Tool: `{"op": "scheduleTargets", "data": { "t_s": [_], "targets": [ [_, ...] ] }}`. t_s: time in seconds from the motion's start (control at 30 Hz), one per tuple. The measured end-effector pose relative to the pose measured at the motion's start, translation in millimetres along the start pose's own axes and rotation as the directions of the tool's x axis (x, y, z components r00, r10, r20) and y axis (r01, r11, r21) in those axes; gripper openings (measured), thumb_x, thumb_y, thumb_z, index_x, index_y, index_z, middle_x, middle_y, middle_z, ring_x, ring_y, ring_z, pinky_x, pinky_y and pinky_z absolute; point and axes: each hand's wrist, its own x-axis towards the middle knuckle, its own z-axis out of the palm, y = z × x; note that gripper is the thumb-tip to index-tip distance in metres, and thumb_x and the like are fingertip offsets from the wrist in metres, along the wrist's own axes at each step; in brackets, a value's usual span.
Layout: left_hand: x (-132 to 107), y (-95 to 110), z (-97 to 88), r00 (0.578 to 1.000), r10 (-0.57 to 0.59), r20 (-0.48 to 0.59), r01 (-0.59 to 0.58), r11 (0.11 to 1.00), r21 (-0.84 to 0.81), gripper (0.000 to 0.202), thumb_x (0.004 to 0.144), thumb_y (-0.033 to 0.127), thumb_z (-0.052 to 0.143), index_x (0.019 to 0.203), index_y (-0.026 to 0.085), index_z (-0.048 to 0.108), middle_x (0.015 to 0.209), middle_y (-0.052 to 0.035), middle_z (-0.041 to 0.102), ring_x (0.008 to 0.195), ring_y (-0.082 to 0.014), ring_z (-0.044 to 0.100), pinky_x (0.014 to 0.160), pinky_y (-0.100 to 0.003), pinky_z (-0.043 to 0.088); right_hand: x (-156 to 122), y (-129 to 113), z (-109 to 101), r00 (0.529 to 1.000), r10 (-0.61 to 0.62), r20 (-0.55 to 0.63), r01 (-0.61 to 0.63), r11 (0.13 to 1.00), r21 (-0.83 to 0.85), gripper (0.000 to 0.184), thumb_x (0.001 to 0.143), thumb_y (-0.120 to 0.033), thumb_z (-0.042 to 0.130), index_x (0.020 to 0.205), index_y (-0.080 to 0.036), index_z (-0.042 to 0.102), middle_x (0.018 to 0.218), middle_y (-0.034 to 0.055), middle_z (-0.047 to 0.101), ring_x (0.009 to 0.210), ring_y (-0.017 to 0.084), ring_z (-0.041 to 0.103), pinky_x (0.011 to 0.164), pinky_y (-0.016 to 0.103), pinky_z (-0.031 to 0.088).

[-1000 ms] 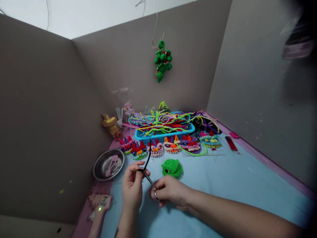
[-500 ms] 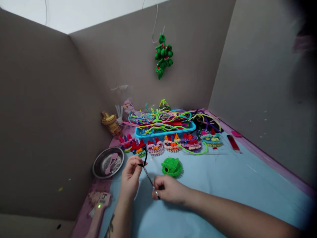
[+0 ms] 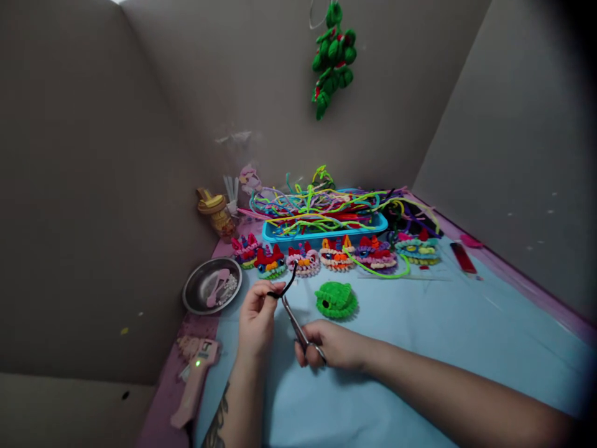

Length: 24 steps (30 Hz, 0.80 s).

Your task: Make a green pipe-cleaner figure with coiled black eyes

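Note:
Between thumb and fingers, my left hand (image 3: 259, 314) pinches a black pipe cleaner (image 3: 291, 279), whose free end curves up and away. My right hand (image 3: 326, 343) grips a pair of metal scissors (image 3: 296, 325) by the finger loops. The scissor tips reach the pipe cleaner just beside my left fingertips; whether the blades are parted there is too small to tell. Beyond my right hand, a fuzzy green pipe-cleaner head (image 3: 336, 300) with a dark eye lies on the blue table cover (image 3: 410, 348).
Several colourful pipe-cleaner heads (image 3: 303, 259) stand in a row before a blue tray (image 3: 321, 235) heaped with pipe cleaners. At left are a metal bowl (image 3: 191, 298) with beads and a pink glue gun (image 3: 193, 386). A green fuzzy ornament (image 3: 333, 62) hangs at the back wall.
The scissors in my right hand have turned, so their finger loops now show. My view has tilted down and shifted left. My left hand keeps its pinch on the pipe cleaner.

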Motion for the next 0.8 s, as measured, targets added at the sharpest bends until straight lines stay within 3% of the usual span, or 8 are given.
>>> {"op": "scheduleTargets", "data": {
  "t_s": [0.2, 0.4, 0.63, 0.8],
  "targets": [
    [-0.7, 0.0, -1.4, 1.000, -0.017, -0.001, 0.017, 1.000, 0.007, 0.017, 0.070, 0.030, 0.074, 0.072, 0.019, 0.061, 0.082, 0.0001, 0.058, 0.083, -0.0158, 0.062, 0.084, -0.033, 0.048, -1.0, 4.5, 0.9, 1.000, 0.001, 0.013, -0.001, 1.000, 0.024, 0.011, 0.059, -0.021, 0.053, 0.059, -0.013, 0.060, 0.047, -0.0067, 0.043, 0.046, 0.006, 0.035, 0.047, 0.020, 0.027],
    [-2.4, -4.5, -5.9, 0.999, 0.016, 0.049, -0.020, 0.996, 0.087, 0.011, 0.077, 0.028, 0.067, 0.074, 0.019, 0.061, 0.084, -0.0016, 0.061, 0.085, -0.0155, 0.061, 0.083, -0.030, 0.046, -2.6, 5.8, 1.8, 0.998, -0.057, -0.020, 0.057, 0.998, 0.006, 0.013, 0.060, -0.025, 0.056, 0.057, -0.013, 0.061, 0.052, -0.0044, 0.050, 0.052, 0.007, 0.041, 0.053, 0.022, 0.032],
    [-0.9, -7.4, -12.1, 0.997, 0.043, 0.067, -0.051, 0.993, 0.109, 0.005, 0.080, 0.023, 0.064, 0.077, 0.019, 0.061, 0.086, -0.0019, 0.060, 0.086, -0.0150, 0.058, 0.084, -0.029, 0.044, -2.7, 5.8, 1.2, 0.999, -0.045, -0.012, 0.045, 0.999, 0.013, 0.013, 0.060, -0.024, 0.057, 0.058, -0.013, 0.062, 0.054, -0.0039, 0.052, 0.053, 0.008, 0.043, 0.053, 0.021, 0.032],
    [-1.4, -7.1, -13.8, 0.992, 0.048, 0.116, -0.068, 0.983, 0.168, 0.007, 0.081, 0.023, 0.062, 0.076, 0.018, 0.061, 0.083, -0.0020, 0.057, 0.083, -0.0154, 0.056, 0.077, -0.027, 0.043, -2.4, 6.4, 0.9, 0.998, -0.063, -0.029, 0.064, 0.998, 0.028, 0.011, 0.060, -0.022, 0.056, 0.056, -0.013, 0.062, 0.049, -0.0063, 0.046, 0.049, 0.006, 0.038, 0.052, 0.021, 0.031]
  ]
}}
